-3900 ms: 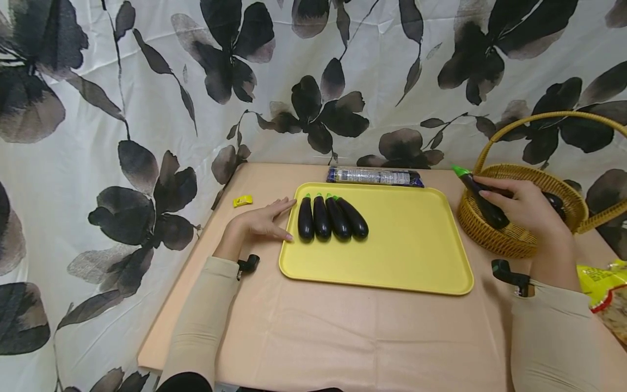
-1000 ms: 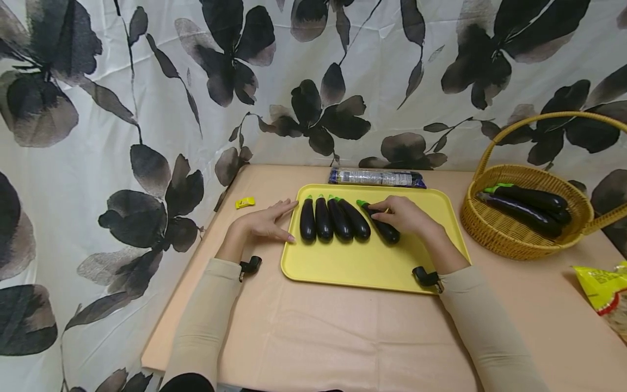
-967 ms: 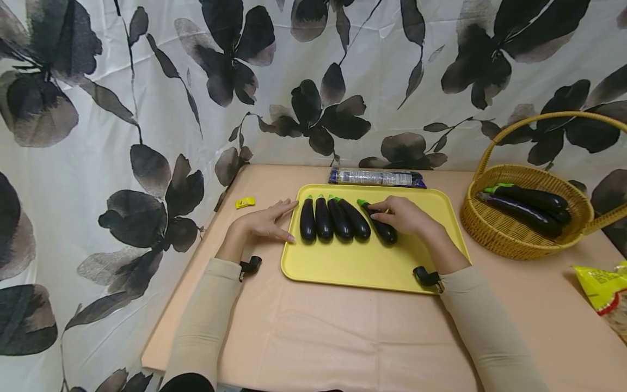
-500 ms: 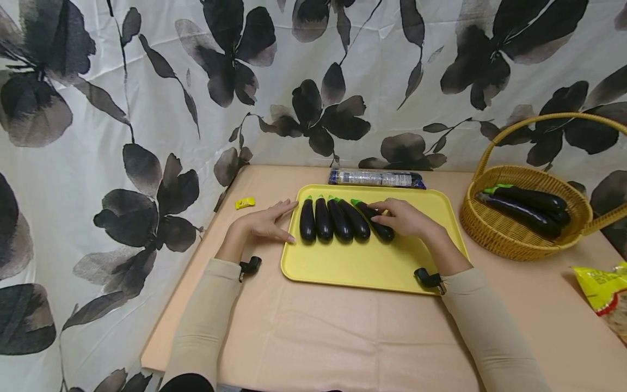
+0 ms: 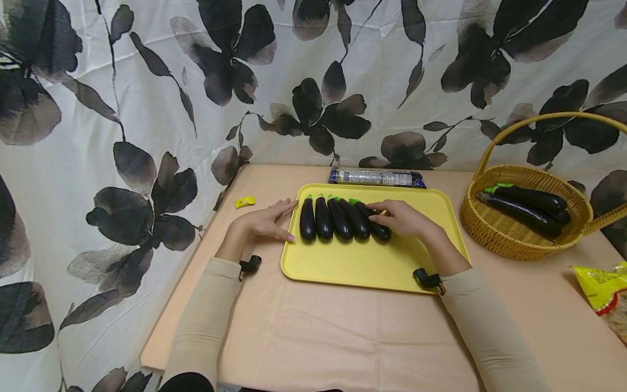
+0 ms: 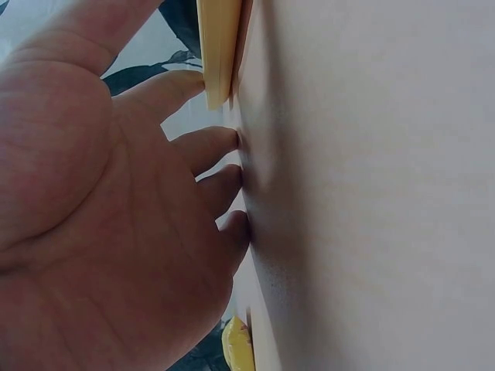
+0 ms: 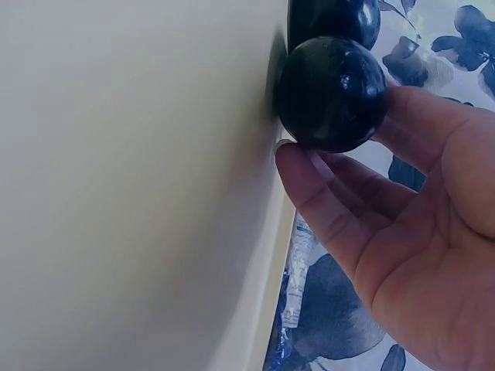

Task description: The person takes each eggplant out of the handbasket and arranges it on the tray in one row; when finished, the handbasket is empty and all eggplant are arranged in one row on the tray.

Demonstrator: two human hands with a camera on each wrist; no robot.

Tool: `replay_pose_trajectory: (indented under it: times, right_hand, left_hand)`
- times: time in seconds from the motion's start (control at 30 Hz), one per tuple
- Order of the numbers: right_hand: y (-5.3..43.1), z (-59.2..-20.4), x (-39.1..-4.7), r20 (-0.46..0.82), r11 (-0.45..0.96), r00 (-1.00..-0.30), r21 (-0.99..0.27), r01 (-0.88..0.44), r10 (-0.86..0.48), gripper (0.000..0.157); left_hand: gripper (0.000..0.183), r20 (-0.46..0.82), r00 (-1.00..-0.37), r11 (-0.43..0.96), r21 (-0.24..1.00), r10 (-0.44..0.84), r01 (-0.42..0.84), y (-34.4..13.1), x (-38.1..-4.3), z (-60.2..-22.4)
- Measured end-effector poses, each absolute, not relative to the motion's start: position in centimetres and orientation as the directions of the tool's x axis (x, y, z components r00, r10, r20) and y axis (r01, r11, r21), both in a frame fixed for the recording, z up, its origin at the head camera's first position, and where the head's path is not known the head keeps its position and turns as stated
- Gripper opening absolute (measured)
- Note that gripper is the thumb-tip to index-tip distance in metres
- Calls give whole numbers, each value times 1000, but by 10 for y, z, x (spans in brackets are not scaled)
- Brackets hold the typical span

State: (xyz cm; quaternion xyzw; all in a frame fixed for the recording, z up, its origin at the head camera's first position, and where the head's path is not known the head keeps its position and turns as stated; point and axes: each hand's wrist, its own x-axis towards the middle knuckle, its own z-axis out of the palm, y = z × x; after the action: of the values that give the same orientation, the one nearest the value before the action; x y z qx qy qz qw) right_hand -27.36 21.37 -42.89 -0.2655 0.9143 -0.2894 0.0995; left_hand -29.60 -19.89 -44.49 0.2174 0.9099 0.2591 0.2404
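On the yellow tray (image 5: 338, 267), several dark eggplants (image 5: 323, 220) with green stem ends lie side by side toward the left. My right hand (image 5: 405, 219) holds the rightmost eggplant (image 5: 380, 233) between thumb and fingers. In the right wrist view that eggplant (image 7: 332, 93) shows its round end, low over the tray, right against another eggplant (image 7: 334, 17); the hand covers part of its upper side in the head view. Fingers spread, my left hand (image 5: 262, 223) touches the tray's left edge. The left wrist view shows its palm, with fingertips at the tray edge (image 6: 216, 54) and tabletop.
A wicker basket (image 5: 506, 242) with a tall handle stands right of the tray, two eggplants (image 5: 524, 209) inside. Behind the tray lies a blue and clear packet (image 5: 377, 177). A small yellow wrapper (image 5: 245, 202) is at left, a yellow bag (image 5: 600, 291) at far right.
My right hand took an eggplant from the basket and laid it at the row's right end. Over the last second it slid left and straightened against its neighbour. My left hand stayed put.
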Motion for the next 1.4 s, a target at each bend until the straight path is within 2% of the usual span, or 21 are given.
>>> replay_pose_trajectory:
  times: [0.27,0.63,0.93,1.17,1.4]
  right_hand:
    - [215,-422,-272,-47,705,-855,-591,-393,-516,50]
    - [236,-393,-261,75,683,-874,-593,-426,-481,54]
    - [268,-382,-247,159,730,-922,-570,-377,-353,56]
    - [301,-376,-243,281,743,-924,-553,-375,-257,52]
    - [331,-369,-240,311,790,-936,-527,-313,-164,51]
  left_hand:
    - [122,-332,-784,768,581,525,268,-199,-299,-442]
    - [122,-337,-781,768,583,526,266,-200,-301,-441]
    - [125,-355,-778,781,567,519,262,-199,-300,-440]
    - [124,-353,-779,774,581,518,251,-199,-300,-440]
    - [123,-339,-781,762,597,524,252,-199,-301,-441]
